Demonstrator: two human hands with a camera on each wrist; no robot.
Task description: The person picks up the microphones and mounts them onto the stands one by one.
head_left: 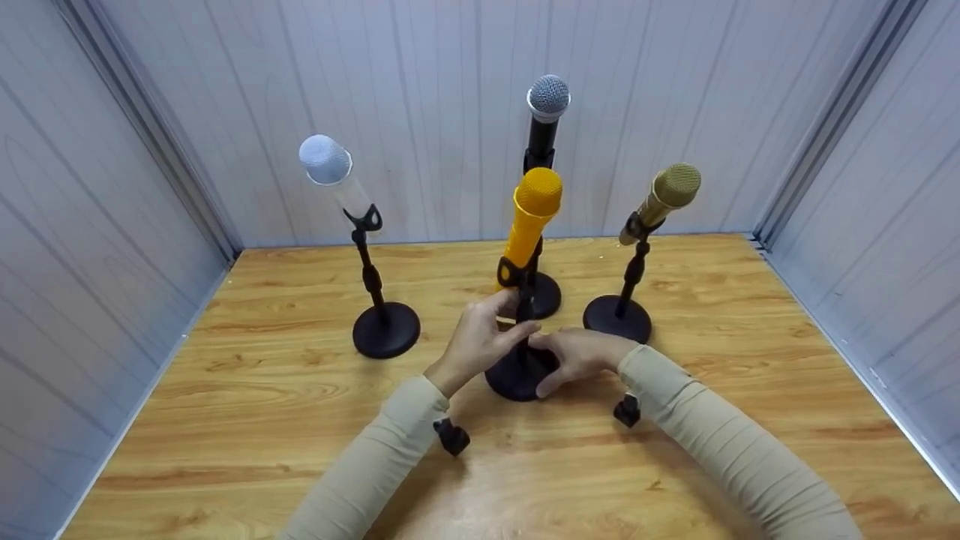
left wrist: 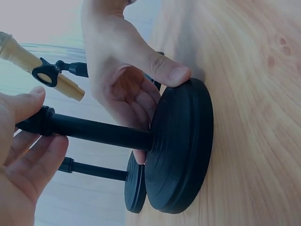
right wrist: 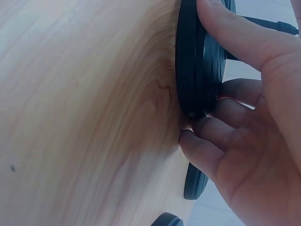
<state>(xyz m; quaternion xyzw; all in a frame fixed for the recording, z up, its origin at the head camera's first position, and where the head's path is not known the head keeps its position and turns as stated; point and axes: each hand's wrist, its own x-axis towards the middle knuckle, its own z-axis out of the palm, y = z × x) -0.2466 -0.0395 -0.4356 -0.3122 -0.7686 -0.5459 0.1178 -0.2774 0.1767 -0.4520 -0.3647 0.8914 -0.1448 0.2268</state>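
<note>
A yellow microphone [head_left: 538, 199] leans in the clip of a black desk stand [head_left: 513, 376] at the middle of the table. My left hand [head_left: 476, 341] holds the stand's upright pole, thumb on one side and fingers on the other, near the collar in the left wrist view. Lower down, my right hand [head_left: 589, 352] grips the round base [left wrist: 181, 150]. Its thumb lies on the rim, and its curled fingers [right wrist: 211, 129] are at the far edge, close to the tabletop. The base's underside is hidden, so I cannot tell whether it touches the table.
A white microphone [head_left: 326, 160] stands at left, a gold one [head_left: 676, 185] at right, and a black one with a silver head [head_left: 549, 99] behind the yellow one, each on a black stand. Pale panel walls [head_left: 450, 112] enclose the back and sides of the wooden table [head_left: 262, 390].
</note>
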